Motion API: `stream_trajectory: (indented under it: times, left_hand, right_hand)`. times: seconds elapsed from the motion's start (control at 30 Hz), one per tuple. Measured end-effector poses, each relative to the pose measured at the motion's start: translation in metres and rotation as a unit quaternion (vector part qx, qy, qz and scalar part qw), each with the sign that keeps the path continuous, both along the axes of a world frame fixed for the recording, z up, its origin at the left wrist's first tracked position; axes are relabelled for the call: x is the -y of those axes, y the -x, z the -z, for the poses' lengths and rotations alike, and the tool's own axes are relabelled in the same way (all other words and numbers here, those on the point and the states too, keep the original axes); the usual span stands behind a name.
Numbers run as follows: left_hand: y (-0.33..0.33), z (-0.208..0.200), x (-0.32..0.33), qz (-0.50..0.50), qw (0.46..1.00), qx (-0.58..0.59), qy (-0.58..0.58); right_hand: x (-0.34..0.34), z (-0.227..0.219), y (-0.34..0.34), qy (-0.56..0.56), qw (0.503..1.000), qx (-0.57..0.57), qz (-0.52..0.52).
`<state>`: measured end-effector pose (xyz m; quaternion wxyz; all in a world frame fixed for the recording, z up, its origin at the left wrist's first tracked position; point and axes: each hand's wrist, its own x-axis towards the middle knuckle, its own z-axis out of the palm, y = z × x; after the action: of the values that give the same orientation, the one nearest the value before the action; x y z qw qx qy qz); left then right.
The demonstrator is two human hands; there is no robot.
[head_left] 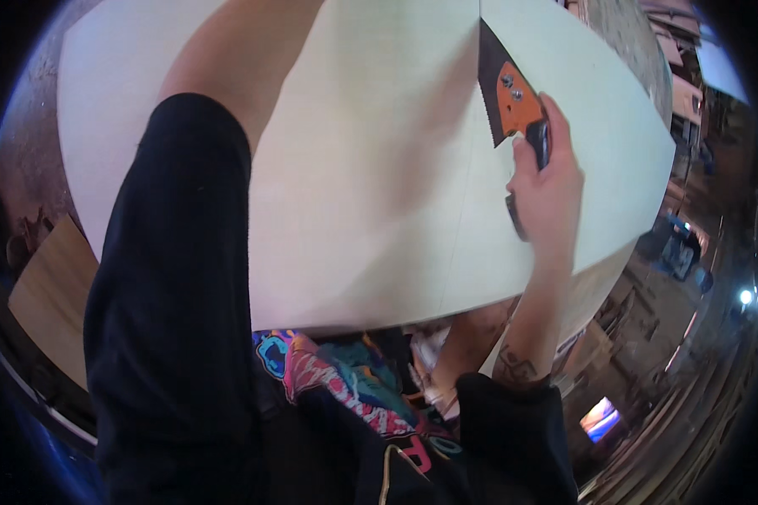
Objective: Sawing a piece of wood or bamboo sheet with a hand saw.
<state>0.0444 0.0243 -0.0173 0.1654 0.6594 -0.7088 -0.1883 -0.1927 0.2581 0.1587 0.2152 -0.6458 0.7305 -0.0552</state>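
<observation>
My right hand [552,189] is wrapped round the black handle of a handsaw [518,97] with an orange plate and two bolts by the grip. Its dark toothed blade points away from me, with the tip in a cut line near the top of a large pale wooden board [337,252]. A faint line runs along the board from the blade toward my body. My left arm reaches forward across the board's left side; its hand lies beyond the top edge of the picture.
Brown wooden panels [55,295] stand at the left below the board. Long timber strips [691,438] lie on the floor at lower right. A dark blue and black object [678,248] sits on the floor to the right, and a small lit patch [600,419] shows lower down.
</observation>
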Motion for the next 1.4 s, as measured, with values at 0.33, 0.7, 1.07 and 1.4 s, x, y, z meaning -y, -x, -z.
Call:
stream_trajectory:
  times: [0.33, 0.7, 1.07, 1.4]
  left_hand:
    - [-0.01, -0.012, 0.008, -0.01, 0.999, -0.024, 0.022]
    - [-0.011, -0.007, 0.001, -0.009, 0.997, -0.042, 0.071]
    - [0.005, -0.01, 0.015, 0.003, 1.0, -0.014, 0.009]
    - [0.002, -0.032, 0.013, 0.014, 1.0, 0.005, 0.025]
  right_hand:
    - [-0.076, -0.039, 0.014, 0.051, 0.997, -0.039, -0.04]
    - [-0.038, -0.008, 0.0, -0.009, 0.998, 0.015, 0.054]
    - [0.042, 0.023, -0.005, 0.029, 0.999, -0.029, -0.006]
    - [0.005, 0.011, 0.004, 0.036, 0.999, -0.03, -0.007]
